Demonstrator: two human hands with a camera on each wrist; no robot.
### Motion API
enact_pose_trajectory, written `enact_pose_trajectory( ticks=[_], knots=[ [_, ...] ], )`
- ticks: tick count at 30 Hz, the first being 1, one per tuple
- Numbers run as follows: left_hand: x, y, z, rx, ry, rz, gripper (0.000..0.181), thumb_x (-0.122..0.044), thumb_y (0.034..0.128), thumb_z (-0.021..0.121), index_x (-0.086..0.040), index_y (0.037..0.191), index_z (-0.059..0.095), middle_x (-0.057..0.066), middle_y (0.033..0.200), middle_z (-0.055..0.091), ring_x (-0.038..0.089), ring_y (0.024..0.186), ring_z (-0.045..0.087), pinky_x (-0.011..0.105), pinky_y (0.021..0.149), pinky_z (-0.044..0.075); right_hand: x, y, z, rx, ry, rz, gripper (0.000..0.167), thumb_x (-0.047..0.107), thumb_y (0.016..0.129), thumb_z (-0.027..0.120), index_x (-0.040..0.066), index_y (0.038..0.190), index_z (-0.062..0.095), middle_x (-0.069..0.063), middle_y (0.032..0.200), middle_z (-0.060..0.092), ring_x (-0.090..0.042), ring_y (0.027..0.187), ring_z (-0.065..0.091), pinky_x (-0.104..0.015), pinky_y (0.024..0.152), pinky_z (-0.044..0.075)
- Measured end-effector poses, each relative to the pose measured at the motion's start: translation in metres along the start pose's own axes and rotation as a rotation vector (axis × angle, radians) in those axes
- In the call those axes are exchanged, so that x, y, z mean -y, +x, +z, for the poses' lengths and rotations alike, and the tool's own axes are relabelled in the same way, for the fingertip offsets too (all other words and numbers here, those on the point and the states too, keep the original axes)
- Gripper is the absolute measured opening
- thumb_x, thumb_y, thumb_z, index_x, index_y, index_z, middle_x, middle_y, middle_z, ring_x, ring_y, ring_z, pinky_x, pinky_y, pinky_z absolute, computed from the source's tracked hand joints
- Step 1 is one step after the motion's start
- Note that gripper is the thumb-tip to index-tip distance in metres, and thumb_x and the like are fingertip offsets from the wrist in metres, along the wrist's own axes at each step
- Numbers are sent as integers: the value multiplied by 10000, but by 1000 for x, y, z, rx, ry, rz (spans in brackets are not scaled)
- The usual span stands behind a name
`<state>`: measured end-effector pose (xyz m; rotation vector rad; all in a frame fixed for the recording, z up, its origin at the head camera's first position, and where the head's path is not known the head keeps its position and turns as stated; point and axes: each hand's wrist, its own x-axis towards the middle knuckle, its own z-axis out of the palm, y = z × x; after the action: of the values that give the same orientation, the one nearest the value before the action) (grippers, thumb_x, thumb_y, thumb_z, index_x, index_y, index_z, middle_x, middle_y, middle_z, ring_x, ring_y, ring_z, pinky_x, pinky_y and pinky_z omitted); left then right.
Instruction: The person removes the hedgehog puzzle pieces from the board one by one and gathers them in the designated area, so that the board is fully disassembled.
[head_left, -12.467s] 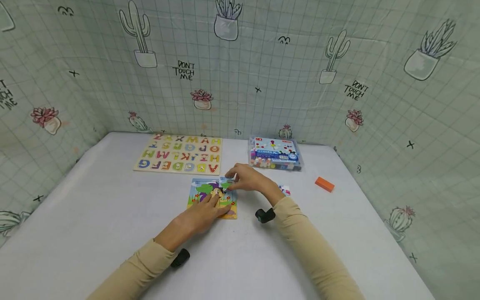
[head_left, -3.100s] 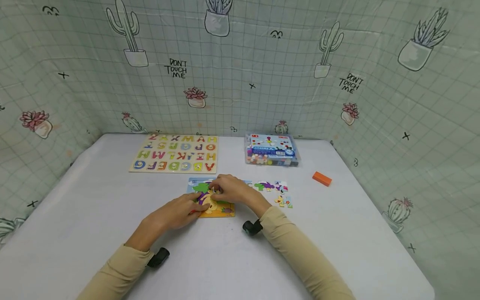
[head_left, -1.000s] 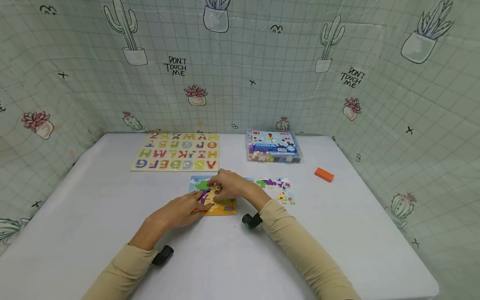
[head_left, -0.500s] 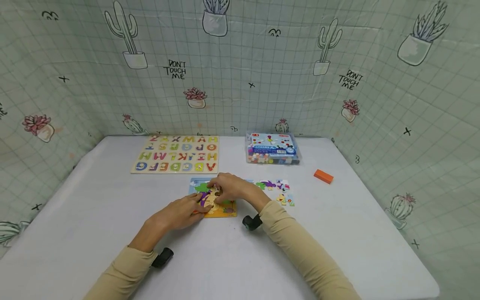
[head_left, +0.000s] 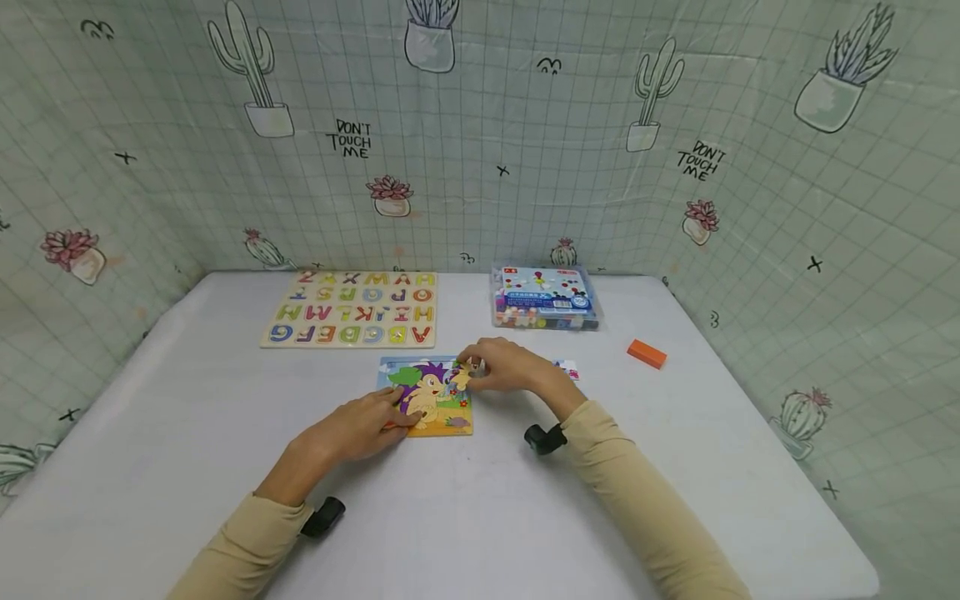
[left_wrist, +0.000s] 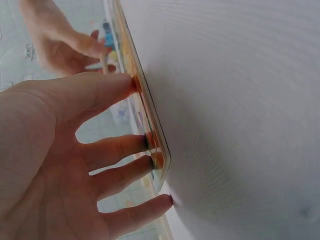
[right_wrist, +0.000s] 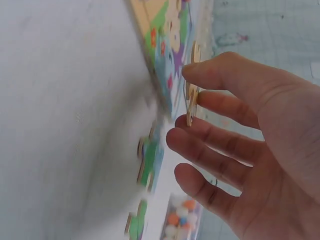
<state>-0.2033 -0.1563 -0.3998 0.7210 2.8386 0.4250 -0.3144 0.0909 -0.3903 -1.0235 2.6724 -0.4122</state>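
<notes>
A hedgehog jigsaw puzzle (head_left: pixel 442 423) lies in its board at the table's middle. My left hand (head_left: pixel 360 425) rests on its lower left, thumb and fingertips on the surface; in the left wrist view the left hand's fingers (left_wrist: pixel 120 182) look nearly straight along the board's edge (left_wrist: pixel 159 142). Above the board's upper right, my right hand (head_left: pixel 508 367) pinches a jigsaw piece (head_left: pixel 461 379) between thumb and fingers. The right wrist view shows this wooden piece (right_wrist: pixel 192 90) edge-on, raised off the board (right_wrist: pixel 159 47).
Loose jigsaw pieces (head_left: pixel 570 371) lie right of the board, partly behind my right hand; green ones (right_wrist: pixel 147 165) show in the right wrist view. Farther back are an alphabet board (head_left: pixel 348 308) and a clear box of beads (head_left: pixel 546 298). An orange block (head_left: pixel 647 354) lies at right.
My right hand has moved from the picture's middle to the upper right with a piece in its fingers, uncovering the hedgehog's face. Loose pieces at right are now partly covered. The left hand stays put.
</notes>
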Motion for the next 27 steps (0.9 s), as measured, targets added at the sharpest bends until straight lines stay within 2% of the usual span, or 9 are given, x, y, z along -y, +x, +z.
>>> enact_pose_trajectory(
  ticks=[5, 11, 19, 22, 27],
  knots=[
    [0, -1, -1, -19, 7, 10, 280, -176, 958, 629, -126, 1225, 700, 289, 1468, 448, 462, 1383, 409, 612, 1084, 385, -20, -20, -6, -17, -4, 24, 423, 282, 913, 689, 134, 1305, 634, -74, 1156, 663, -140, 851, 569, -263, 765, 490],
    [-1, -1, 0, 4, -2, -12, 302, -177, 960, 624, -135, 1255, 678, 277, 1485, 433, 452, 1400, 389, 614, 1086, 382, -38, -47, -9, -51, 3, 20, 387, 257, 921, 680, 119, 1281, 650, -60, 1156, 675, -183, 905, 614, -300, 804, 509],
    [0, 0, 2, 11, -4, -23, 305, -188, 963, 623, -137, 1259, 677, 268, 1495, 426, 450, 1408, 377, 613, 1094, 374, -49, -75, -6, -50, 9, 71, 387, 256, 922, 686, 125, 1285, 652, -42, 1187, 665, -196, 963, 592, -319, 838, 507],
    [0, 0, 2, 9, -9, -21, 301, -193, 964, 622, -136, 1254, 681, 268, 1494, 428, 451, 1408, 377, 614, 1097, 369, -52, -83, -3, -39, 7, 91, 370, 238, 917, 695, 143, 1273, 662, -32, 1161, 666, -176, 936, 580, -302, 824, 496],
    [1, -1, 3, -8, -9, -5, 296, -185, 966, 618, -133, 1250, 682, 282, 1484, 431, 458, 1397, 390, 611, 1100, 367, -58, -91, 0, -43, 11, 61, 354, 207, 904, 713, 118, 1245, 676, -31, 1086, 673, -133, 828, 558, -242, 727, 478]
  ],
)
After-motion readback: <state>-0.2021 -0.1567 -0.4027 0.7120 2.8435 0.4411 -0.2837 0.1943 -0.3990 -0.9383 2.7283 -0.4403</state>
